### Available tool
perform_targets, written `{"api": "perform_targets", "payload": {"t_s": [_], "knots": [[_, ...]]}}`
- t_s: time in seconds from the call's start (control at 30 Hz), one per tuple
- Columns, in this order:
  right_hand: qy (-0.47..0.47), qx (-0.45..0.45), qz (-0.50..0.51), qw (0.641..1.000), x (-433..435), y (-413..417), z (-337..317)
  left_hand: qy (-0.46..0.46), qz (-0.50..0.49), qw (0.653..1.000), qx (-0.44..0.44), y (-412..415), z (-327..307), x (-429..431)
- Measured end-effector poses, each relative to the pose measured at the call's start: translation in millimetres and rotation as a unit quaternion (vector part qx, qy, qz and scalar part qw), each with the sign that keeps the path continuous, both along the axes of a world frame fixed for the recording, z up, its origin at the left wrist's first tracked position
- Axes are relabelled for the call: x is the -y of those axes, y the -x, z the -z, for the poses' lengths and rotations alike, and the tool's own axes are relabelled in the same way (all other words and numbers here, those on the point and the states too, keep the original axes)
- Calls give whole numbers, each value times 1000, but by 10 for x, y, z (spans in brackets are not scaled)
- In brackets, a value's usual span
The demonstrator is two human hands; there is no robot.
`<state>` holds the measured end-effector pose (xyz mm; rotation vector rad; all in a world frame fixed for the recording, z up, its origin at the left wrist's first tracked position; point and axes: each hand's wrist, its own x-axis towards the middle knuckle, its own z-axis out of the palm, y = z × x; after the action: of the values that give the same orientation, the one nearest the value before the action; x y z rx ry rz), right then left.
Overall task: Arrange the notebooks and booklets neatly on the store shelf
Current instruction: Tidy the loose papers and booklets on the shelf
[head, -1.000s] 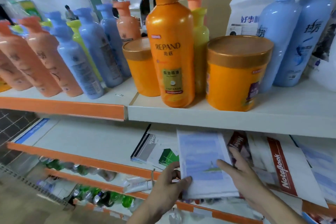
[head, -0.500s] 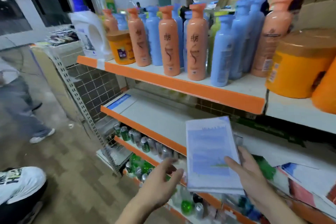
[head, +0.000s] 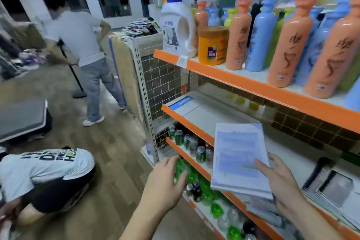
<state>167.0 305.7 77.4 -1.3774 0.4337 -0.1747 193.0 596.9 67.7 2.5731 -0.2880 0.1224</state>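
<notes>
My right hand (head: 280, 183) holds a thin stack of pale blue-covered booklets (head: 236, 156) above the middle shelf (head: 196, 111), thumb on the cover and fingers underneath. To the left of the stack my left hand (head: 165, 185) hangs in the air with relaxed fingers, holding nothing. More notebooks (head: 331, 187) lie flat on the same shelf at the far right, partly cut off by the frame. At the shelf's far left end lies a blue-edged booklet (head: 180, 101).
Above, the top shelf (head: 243, 80) carries orange and blue bottles, a white detergent jug (head: 178, 25) and an orange tub (head: 213, 46). Drink cans and green bottles (head: 187, 142) fill the lower shelves. One person sweeps (head: 83, 45) in the aisle; another crouches (head: 44, 173) at lower left.
The view has swung left along the shelving. My right hand lifted the booklet stack off the shelf, and my left hand let go of it and now hangs free.
</notes>
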Motion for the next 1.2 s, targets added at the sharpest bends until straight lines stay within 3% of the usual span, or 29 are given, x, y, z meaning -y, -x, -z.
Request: {"api": "perform_targets", "payload": {"t_s": [0.23, 0.77, 1.2], "knots": [[-18, -11, -4, 1000, -344, -657, 209, -16, -21, 1000, -11, -480, 145, -269], [-7, -14, 0, 1000, -757, -2978, 685, -93, -8, 994, -58, -2663, 420, -575], [-17, -30, 54, 998, -958, -3965, 884, -166, 95, 978, -79, -4168, 667, -624]]}}
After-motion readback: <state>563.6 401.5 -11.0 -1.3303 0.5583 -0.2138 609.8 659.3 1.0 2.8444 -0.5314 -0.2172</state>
